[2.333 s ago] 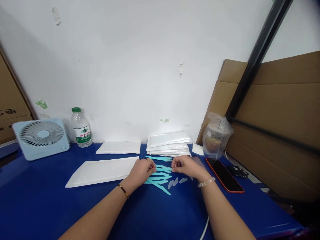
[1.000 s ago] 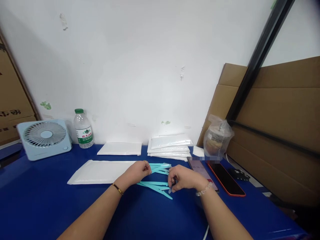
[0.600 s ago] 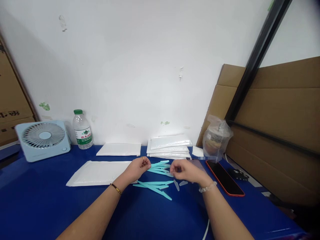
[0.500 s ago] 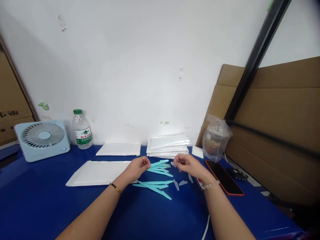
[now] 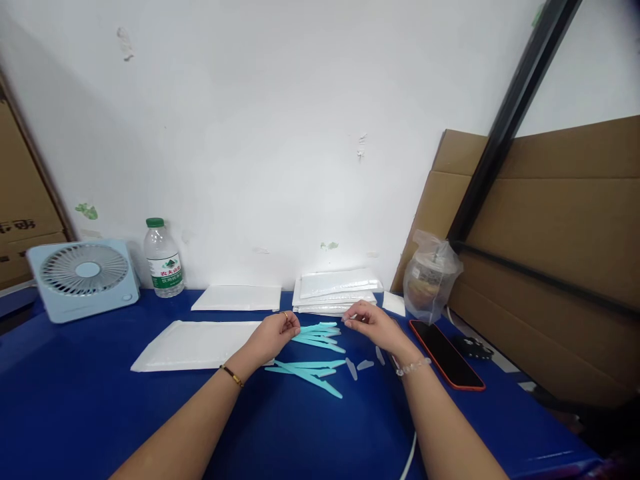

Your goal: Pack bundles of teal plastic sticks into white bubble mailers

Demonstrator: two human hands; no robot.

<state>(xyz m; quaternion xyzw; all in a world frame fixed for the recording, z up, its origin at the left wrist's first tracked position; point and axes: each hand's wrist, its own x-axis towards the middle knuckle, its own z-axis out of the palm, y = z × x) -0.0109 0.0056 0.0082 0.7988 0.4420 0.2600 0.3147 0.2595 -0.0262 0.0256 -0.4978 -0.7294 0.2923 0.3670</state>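
Observation:
My left hand pinches the ends of several turquoise eyebrow razors, which fan out to the right. Close to their tips is my right hand, its thumb and fingers pressed together around a small translucent blade cap, mostly hidden by the fingers. More turquoise razors lie crossed on the blue table, just below the fanned ones. Several loose translucent caps rest to their right, under my right wrist.
A white padded envelope lies left of my left hand, with another white packet behind it. White packets are stacked by the wall. Around the edges are a fan, a water bottle, a bagged cup and a phone.
My right hand has moved slightly up and left, closer to the fanned razor tips, with the cap now less visible. My left hand and the razors have hardly moved.

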